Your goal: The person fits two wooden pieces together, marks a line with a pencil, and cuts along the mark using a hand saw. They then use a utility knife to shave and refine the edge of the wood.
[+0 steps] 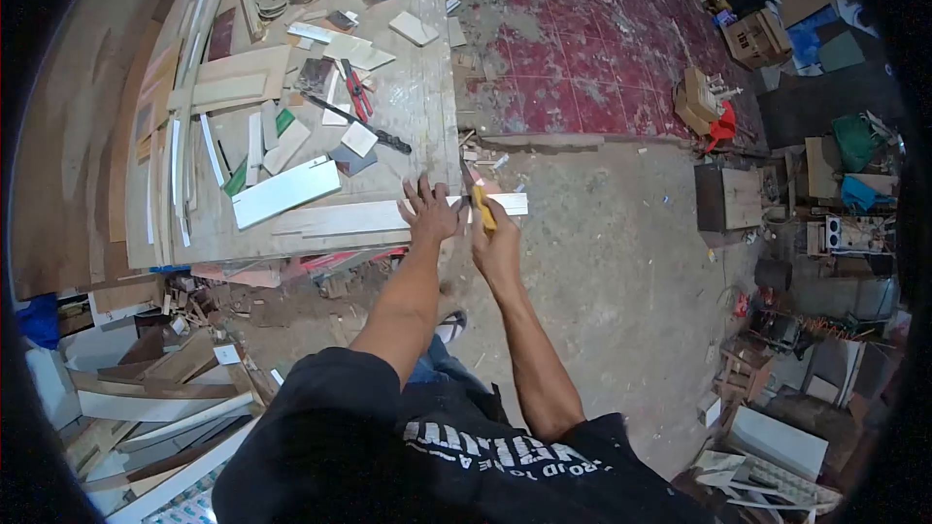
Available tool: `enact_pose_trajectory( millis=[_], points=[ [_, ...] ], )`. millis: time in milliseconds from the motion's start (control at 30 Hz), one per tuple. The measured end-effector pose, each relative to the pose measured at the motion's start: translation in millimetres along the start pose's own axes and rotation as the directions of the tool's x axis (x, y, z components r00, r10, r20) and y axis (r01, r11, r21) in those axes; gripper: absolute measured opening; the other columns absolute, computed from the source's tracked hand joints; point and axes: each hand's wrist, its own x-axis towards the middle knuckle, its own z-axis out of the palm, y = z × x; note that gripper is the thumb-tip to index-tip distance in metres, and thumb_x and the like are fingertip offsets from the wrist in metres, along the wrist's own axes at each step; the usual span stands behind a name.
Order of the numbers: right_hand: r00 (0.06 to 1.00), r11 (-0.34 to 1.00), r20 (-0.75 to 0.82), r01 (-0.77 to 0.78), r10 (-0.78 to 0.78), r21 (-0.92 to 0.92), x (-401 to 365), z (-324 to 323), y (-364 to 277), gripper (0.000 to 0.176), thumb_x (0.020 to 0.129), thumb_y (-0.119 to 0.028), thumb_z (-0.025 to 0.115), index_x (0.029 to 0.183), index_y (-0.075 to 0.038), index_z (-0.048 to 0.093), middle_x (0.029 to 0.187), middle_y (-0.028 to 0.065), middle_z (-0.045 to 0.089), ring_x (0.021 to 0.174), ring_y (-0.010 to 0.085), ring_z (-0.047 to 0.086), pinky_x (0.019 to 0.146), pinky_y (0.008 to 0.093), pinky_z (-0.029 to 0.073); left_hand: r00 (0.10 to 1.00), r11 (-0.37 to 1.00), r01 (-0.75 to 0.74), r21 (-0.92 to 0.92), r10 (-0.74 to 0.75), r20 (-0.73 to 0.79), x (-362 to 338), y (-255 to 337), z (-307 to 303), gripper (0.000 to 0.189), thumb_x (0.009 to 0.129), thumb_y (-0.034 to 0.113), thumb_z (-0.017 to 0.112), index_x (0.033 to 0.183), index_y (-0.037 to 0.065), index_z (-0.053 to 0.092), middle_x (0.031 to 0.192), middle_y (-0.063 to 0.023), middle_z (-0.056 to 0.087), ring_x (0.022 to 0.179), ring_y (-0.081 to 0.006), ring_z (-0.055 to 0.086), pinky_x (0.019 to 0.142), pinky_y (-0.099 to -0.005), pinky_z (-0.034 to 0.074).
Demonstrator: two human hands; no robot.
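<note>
A long pale wooden strip [359, 218] lies along the near edge of the workbench [427, 87], its right end sticking out past the bench's right edge. Pressed on the strip near that edge is my left hand [430, 212], with its fingers spread. My right hand [498, 238] is wrapped round the yellow handle of a handsaw [482, 209], just right of my left hand. The saw's blade points away from me and crosses the strip beside the bench edge. How deep the blade sits in the wood cannot be made out.
A white board [286, 192], red-handled pliers [355, 90], a dark bar [364, 123] and wood offcuts lie on the bench. Scrap wood [184, 378] is piled at lower left. A dark box [726, 198] and tools stand on the right.
</note>
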Motion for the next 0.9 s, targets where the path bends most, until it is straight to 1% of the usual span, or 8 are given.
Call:
enact_pose_trajectory(
  millis=[67,133,200,267,467,667,800,900],
  points=[
    [1.0,0.999,0.021,-0.008,0.009,-0.039,-16,-27,-32,0.031,0.098,-0.01,0.062,0.122,0.008,0.063,0.097,0.0209,0.072,0.084,0.0183,0.067,0.077,0.0329,0.054,1.0,1.0,0.021,0.012,-0.021,0.003,8,6,-7,0.051,0.096,0.051,0.057,0.136,0.02,0.047,0.169,-0.0122,-0.001,0.152,-0.0456,-0.018,0.114,-0.0739,-0.003],
    [0.966,0.97,0.103,-0.24,0.236,0.028,-46,-55,-66,0.033,0.099,-0.014,0.061,0.123,0.008,0.062,0.102,0.0268,0.071,0.087,0.0276,0.07,0.08,0.0361,0.054,1.0,0.999,0.023,0.031,-0.023,-0.002,0,1,3,0.05,0.097,0.051,0.055,0.136,0.02,0.046,0.17,-0.0127,-0.001,0.152,-0.0451,-0.018,0.115,-0.0736,-0.002],
    [0.982,0.983,0.066,-0.179,0.177,0.033,-30,-30,-38,0.033,0.099,-0.013,0.061,0.124,0.008,0.062,0.104,0.0272,0.071,0.09,0.0286,0.071,0.08,0.0366,0.055,1.0,1.0,0.012,0.018,-0.012,-0.016,9,5,-2,0.049,0.097,0.05,0.055,0.135,0.02,0.046,0.169,-0.0132,0.0,0.152,-0.0453,-0.018,0.115,-0.0735,-0.002],
    [0.995,0.995,-0.05,0.093,-0.092,0.037,-2,10,12,0.033,0.099,-0.016,0.061,0.122,0.007,0.063,0.095,0.032,0.07,0.083,0.0402,0.074,0.07,0.0407,0.056,1.0,1.0,0.009,0.003,-0.008,-0.011,-1,1,2,0.046,0.097,0.048,0.056,0.133,0.019,0.047,0.169,-0.014,0.001,0.152,-0.0455,-0.018,0.115,-0.0734,-0.002],
    [0.999,0.995,-0.02,-0.038,0.04,0.091,-49,-39,-40,0.035,0.099,-0.019,0.061,0.122,0.007,0.062,0.094,0.0336,0.067,0.084,0.0454,0.07,0.068,0.0428,0.054,1.0,1.0,0.009,0.001,-0.009,-0.007,5,-1,5,0.048,0.094,0.048,0.06,0.131,0.019,0.048,0.169,-0.0134,0.001,0.151,-0.0473,-0.018,0.114,-0.075,-0.002],
    [0.997,0.997,0.025,-0.072,0.073,-0.024,10,13,5,0.036,0.098,-0.016,0.061,0.124,0.009,0.061,0.093,0.0336,0.068,0.086,0.0416,0.073,0.069,0.0435,0.055,1.0,1.0,0.004,0.003,-0.004,-0.003,0,-5,14,0.047,0.094,0.047,0.06,0.132,0.02,0.049,0.168,-0.0134,0.001,0.151,-0.0484,-0.017,0.113,-0.075,-0.002],
    [0.975,0.975,0.068,-0.216,0.212,0.051,-43,-47,-63,0.033,0.098,-0.014,0.063,0.123,0.008,0.063,0.104,0.029,0.071,0.089,0.0319,0.073,0.079,0.038,0.055,1.0,1.0,-0.006,0.031,0.006,-0.002,3,-4,6,0.051,0.095,0.047,0.058,0.136,0.017,0.049,0.168,-0.0154,0.004,0.152,-0.0484,-0.016,0.115,-0.0738,0.001],
    [0.993,0.993,0.011,-0.119,0.119,0.011,-43,-37,-46,0.032,0.098,-0.013,0.063,0.122,0.008,0.063,0.103,0.0284,0.072,0.09,0.0313,0.073,0.08,0.0373,0.055,1.0,1.0,-0.003,0.02,0.003,0.001,6,0,0,0.052,0.096,0.048,0.058,0.136,0.017,0.049,0.169,-0.0154,0.002,0.152,-0.0485,-0.016,0.115,-0.0737,0.0]
  ],
)
